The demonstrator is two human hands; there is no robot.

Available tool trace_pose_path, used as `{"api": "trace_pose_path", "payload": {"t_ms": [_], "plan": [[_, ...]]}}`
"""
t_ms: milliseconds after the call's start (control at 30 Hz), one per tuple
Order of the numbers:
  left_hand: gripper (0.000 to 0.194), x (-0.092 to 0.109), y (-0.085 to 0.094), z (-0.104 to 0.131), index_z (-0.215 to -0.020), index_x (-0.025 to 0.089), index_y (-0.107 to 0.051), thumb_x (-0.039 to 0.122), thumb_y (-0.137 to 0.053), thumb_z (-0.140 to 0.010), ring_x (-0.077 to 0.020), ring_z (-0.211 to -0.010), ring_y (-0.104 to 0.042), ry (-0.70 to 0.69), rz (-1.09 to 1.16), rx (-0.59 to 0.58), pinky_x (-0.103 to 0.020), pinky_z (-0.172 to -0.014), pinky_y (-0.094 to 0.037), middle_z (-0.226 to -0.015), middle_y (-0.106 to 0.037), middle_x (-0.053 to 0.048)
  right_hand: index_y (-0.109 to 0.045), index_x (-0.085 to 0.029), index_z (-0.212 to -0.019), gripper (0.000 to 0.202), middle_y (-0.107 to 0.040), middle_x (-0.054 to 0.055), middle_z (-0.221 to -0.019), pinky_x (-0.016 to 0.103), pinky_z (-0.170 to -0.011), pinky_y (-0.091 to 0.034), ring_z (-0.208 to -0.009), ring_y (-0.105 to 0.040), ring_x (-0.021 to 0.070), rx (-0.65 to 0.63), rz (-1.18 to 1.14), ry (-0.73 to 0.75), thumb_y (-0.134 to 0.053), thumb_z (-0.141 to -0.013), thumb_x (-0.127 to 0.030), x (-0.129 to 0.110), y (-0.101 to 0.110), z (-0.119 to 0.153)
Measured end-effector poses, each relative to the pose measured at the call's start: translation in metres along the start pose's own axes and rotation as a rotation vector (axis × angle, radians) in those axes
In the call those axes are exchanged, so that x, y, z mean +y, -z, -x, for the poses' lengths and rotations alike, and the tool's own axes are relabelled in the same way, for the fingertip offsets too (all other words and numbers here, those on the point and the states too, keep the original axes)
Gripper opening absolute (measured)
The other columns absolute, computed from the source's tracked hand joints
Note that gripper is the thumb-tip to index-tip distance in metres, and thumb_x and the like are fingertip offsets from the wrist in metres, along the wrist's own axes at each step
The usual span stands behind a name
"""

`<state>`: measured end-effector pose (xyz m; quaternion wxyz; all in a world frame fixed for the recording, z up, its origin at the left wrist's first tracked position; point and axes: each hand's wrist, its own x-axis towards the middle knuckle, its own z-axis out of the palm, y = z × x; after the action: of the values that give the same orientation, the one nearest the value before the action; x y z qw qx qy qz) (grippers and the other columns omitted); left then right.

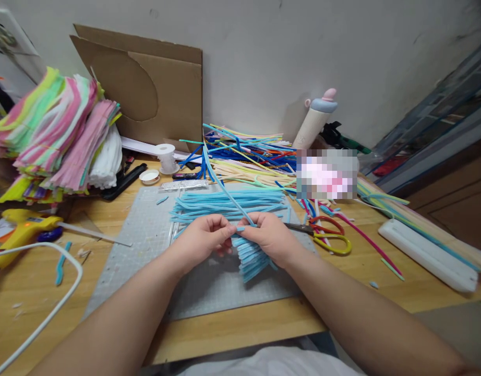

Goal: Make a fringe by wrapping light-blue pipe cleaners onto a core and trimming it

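My right hand [269, 235] is closed around a row of light-blue pipe cleaners [251, 258], packed side by side into a ribbed piece that hangs below my thumb. A long light-blue pipe cleaner [225, 188] rises from this piece, slanting up and to the left. My left hand [205, 237] pinches a short blue end at the top left of the piece, its other fingers curled beneath. Behind both hands, a pile of straight blue pipe cleaners [228, 202] lies on the grey cutting mat [127, 261]. Scissors [332, 235] with red and yellow handles lie just right of my right hand.
On the left are a yellow glue gun [27, 224], its white cable [74, 271] and bundled colourful pipe cleaners [52, 130]. A cardboard sheet [173, 89] leans on the wall. Further back stand a spool [166, 156] and a bottle [314, 120]. A white bar [428, 256] lies right.
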<state>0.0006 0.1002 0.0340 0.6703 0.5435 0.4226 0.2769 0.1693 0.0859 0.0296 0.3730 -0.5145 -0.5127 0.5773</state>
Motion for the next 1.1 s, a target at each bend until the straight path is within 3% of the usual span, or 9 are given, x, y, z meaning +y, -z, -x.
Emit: {"api": "trace_pose_path", "payload": {"t_ms": [233,367,500,667,867,1033,1100], "plan": [[0.038,-0.004,0.001,-0.003,-0.064,0.016,-0.051,0.05,-0.068,-0.067,-0.0098,-0.048,-0.057,0.008,-0.023,0.012,-0.021,-0.048,-0.043,-0.054,-0.06,0.001,-0.057,-0.014,-0.067,0.018,-0.053,-0.004,-0.056,0.02,-0.051,-0.033,-0.05,-0.044,0.0075,0.005,0.034,0.016,-0.067,-0.066,-0.03,0.001,-0.001,-0.001],[0.037,-0.001,0.002,-0.002,-0.064,0.016,-0.051,0.049,-0.068,-0.067,-0.0103,-0.048,-0.057,0.001,-0.005,0.035,-0.021,-0.049,-0.043,-0.053,-0.061,0.001,-0.06,-0.014,-0.074,0.02,-0.06,-0.002,-0.06,0.023,-0.055,-0.04,-0.053,-0.054,0.011,-0.078,-0.147,-0.041,-0.069,-0.066,-0.03,-0.001,0.002,-0.002],[0.035,0.005,0.005,-0.001,-0.062,0.016,-0.05,0.044,-0.07,-0.067,-0.0104,-0.05,-0.057,-0.031,0.026,0.106,-0.021,-0.049,-0.043,-0.053,-0.059,0.002,-0.064,-0.014,-0.088,0.027,-0.065,0.001,-0.064,0.028,-0.062,-0.047,-0.06,-0.061,0.0152,-0.216,-0.392,-0.095,-0.067,-0.069,-0.033,-0.008,0.006,-0.003],[0.032,0.007,0.007,-0.003,-0.06,0.016,-0.049,0.041,-0.069,-0.068,-0.0102,-0.048,-0.056,-0.076,0.004,0.203,-0.02,-0.048,-0.042,-0.051,-0.057,0.003,-0.067,-0.011,-0.081,0.03,-0.066,0.003,-0.065,0.029,-0.066,-0.047,-0.061,-0.06,0.014,-0.2,-0.329,-0.042,-0.07,-0.068,-0.038,-0.005,0.008,-0.007],[0.033,0.009,0.003,0.004,-0.06,0.018,-0.049,0.044,-0.059,-0.076,-0.012,-0.046,-0.054,-0.069,-0.245,0.276,-0.023,-0.049,-0.042,-0.05,-0.058,0.001,-0.063,-0.011,-0.069,0.032,-0.062,0.0,-0.059,0.023,-0.055,-0.04,-0.052,-0.053,0.0089,-0.128,-0.247,-0.056,-0.071,-0.068,-0.042,0.001,0.007,-0.01],[0.031,0.019,-0.005,0.036,-0.066,0.018,-0.056,0.047,-0.056,-0.078,-0.0154,-0.056,-0.055,-0.086,-0.602,0.213,-0.025,-0.052,-0.04,-0.06,-0.06,0.0,-0.062,-0.011,-0.069,0.034,-0.059,-0.002,-0.056,0.021,-0.05,-0.036,-0.047,-0.048,0.0069,-0.333,-0.249,-0.187,-0.074,-0.064,-0.042,-0.002,0.012,-0.006],[0.024,0.016,-0.009,0.052,-0.085,0.02,-0.061,0.043,-0.058,-0.078,-0.0173,-0.065,-0.057,-0.111,-0.63,0.268,-0.026,-0.056,-0.043,-0.071,-0.063,-0.001,-0.062,-0.011,-0.07,0.034,-0.057,-0.003,-0.057,0.021,-0.05,-0.036,-0.047,-0.047,0.0069,-0.41,-0.199,-0.21,-0.073,-0.065,-0.043,-0.002,0.015,-0.005]]}}
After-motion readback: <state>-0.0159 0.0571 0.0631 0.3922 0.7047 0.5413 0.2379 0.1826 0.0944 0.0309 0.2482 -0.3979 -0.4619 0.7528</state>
